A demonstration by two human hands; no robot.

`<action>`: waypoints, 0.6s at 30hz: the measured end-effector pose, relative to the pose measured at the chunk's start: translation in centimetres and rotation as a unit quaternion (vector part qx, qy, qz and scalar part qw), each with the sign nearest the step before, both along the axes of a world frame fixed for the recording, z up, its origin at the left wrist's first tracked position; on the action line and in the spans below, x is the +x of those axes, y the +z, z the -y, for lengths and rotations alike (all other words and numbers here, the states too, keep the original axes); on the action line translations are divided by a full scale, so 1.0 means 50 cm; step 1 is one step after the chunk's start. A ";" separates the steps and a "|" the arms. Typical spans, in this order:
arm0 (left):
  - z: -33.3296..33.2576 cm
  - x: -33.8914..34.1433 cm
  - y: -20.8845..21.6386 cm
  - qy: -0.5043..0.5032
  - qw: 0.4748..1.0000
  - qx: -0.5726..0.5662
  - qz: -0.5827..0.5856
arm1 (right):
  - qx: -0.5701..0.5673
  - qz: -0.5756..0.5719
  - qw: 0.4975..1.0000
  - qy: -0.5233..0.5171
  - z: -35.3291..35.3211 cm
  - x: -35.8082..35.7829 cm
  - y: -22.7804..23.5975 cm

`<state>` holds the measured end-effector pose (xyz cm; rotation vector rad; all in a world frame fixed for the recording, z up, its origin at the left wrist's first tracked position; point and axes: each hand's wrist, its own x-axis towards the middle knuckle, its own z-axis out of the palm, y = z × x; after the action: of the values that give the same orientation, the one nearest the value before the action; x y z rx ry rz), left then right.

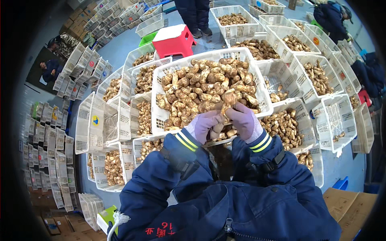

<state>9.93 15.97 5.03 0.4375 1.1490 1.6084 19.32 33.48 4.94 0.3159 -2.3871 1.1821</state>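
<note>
Both my hands wear purple gloves and meet over the near edge of a large white perforated crate (262, 86) heaped with brown and cream mushrooms (205, 86). My right hand (246, 122) pinches a single mushroom (229, 99), its broad brown end pointing up. My left hand (204, 125) is closed right beside the lower end of that mushroom, fingers curled inward. What lies within its grip is hidden, and a tan patch between the hands is too unclear to name.
White crates of mushrooms surround the large one, including a part-filled crate (277, 76) at right. A red stool with a white top (173, 40) stands beyond it. Stacked crates (52, 148) line the left. A standing person (193, 14) is ahead; others work at far right.
</note>
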 end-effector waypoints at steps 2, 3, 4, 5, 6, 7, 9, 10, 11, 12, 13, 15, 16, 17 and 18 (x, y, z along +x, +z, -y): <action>-0.019 0.004 0.002 0.016 0.999 -0.030 -0.020 | -0.361 0.157 0.919 0.009 0.007 -0.006 0.000; -0.026 0.009 0.004 0.021 0.998 -0.055 -0.019 | -0.303 0.135 0.943 -0.018 0.000 -0.004 -0.005; -0.043 0.017 0.038 0.013 0.995 -0.099 -0.002 | -0.244 0.116 0.962 -0.048 -0.014 0.000 -0.015; -0.039 0.014 0.048 -0.012 0.978 -0.184 -0.100 | -0.391 0.141 0.908 -0.054 -0.020 -0.003 -0.002; -0.029 0.005 0.040 -0.007 0.977 -0.189 -0.096 | -0.412 0.115 0.901 -0.073 -0.045 0.007 0.019; -0.018 -0.005 0.035 -0.030 0.954 -0.198 -0.222 | -0.451 0.085 0.884 -0.085 -0.083 0.016 0.022; -0.015 -0.026 0.074 -0.046 0.888 -0.194 -0.414 | -0.441 0.077 0.870 -0.208 -0.194 0.044 -0.012; -0.005 -0.053 0.086 -0.026 0.884 -0.228 -0.408 | -0.479 0.102 0.844 -0.218 -0.243 0.048 -0.045; -0.003 -0.083 0.075 0.025 0.895 -0.212 -0.391 | -0.513 0.134 0.815 -0.234 -0.285 0.057 -0.084; 0.003 -0.111 0.065 0.057 0.882 -0.219 -0.413 | -0.548 0.167 0.783 -0.240 -0.316 0.055 -0.132; 0.005 -0.153 0.036 0.061 0.870 -0.223 -0.435 | -0.570 0.220 0.749 -0.256 -0.356 0.054 -0.198; -0.015 -0.176 0.051 0.032 0.837 -0.268 -0.476 | -0.645 0.287 0.662 -0.250 -0.402 0.048 -0.290; -0.007 -0.182 0.048 0.034 0.823 -0.277 -0.494 | -0.630 0.294 0.667 -0.269 -0.388 0.037 -0.276; -0.016 -0.175 0.047 0.035 0.818 -0.272 -0.506 | -0.574 0.248 0.717 -0.308 -0.383 0.037 -0.257; -0.022 -0.171 0.043 0.031 0.819 -0.272 -0.504 | -0.513 0.200 0.760 -0.344 -0.378 0.031 -0.237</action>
<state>1.39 17.08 7.19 0.9138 2.3511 0.9549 20.85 52.39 -6.93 -1.1532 -1.4602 1.9935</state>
